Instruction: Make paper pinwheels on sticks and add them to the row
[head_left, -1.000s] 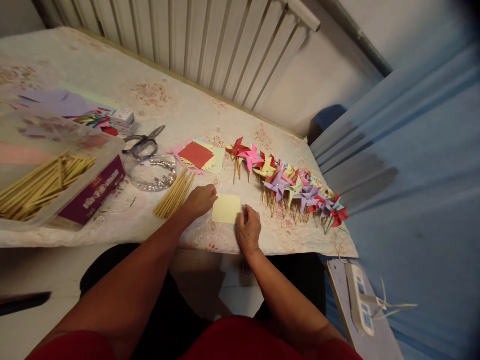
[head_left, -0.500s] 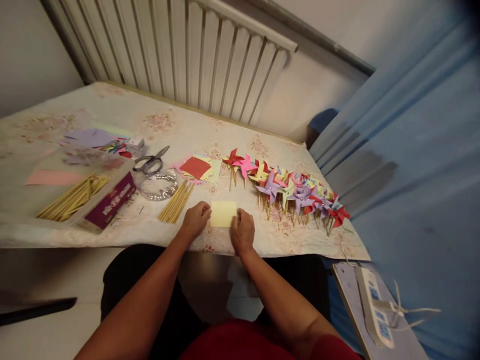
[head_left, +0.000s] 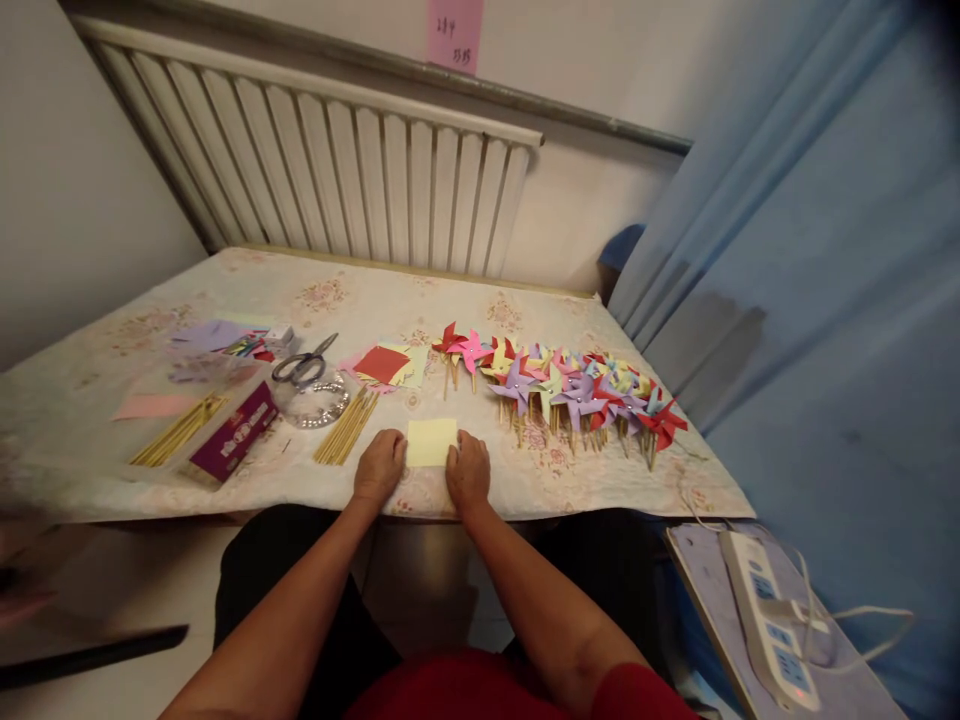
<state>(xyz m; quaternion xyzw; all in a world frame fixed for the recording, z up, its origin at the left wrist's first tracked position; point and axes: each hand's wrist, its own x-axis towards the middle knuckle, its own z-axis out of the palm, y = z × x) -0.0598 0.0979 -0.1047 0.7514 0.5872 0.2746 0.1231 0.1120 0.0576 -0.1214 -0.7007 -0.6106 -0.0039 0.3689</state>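
Note:
A pale yellow square of paper (head_left: pixel 432 442) lies flat near the table's front edge, between my two hands. My left hand (head_left: pixel 380 467) is closed at its left edge, fingers curled and thumb against the sheet. At the opposite edge my right hand (head_left: pixel 469 470) is closed too, thumb over the paper. A bundle of thin wooden sticks (head_left: pixel 346 428) rests just left of my left hand. Behind the yellow sheet sits a pile of coloured paper squares, a red one (head_left: pixel 382 365) on top. Many finished paper pinwheels (head_left: pixel 577 395) on sticks crowd the table to the right.
To the left are scissors (head_left: pixel 306 362), a round clear dish of shiny pins (head_left: pixel 319 403) and a clear plastic box (head_left: pixel 240 430) with sticks inside. Purple paper (head_left: pixel 214 335) lies beyond. A power strip (head_left: pixel 766 620) sits at lower right beside a blue curtain (head_left: pixel 810 330).
The camera view has tilted up, showing more wall and a pink note. Both hands stay at the sides of the yellow paper, which still lies flat.

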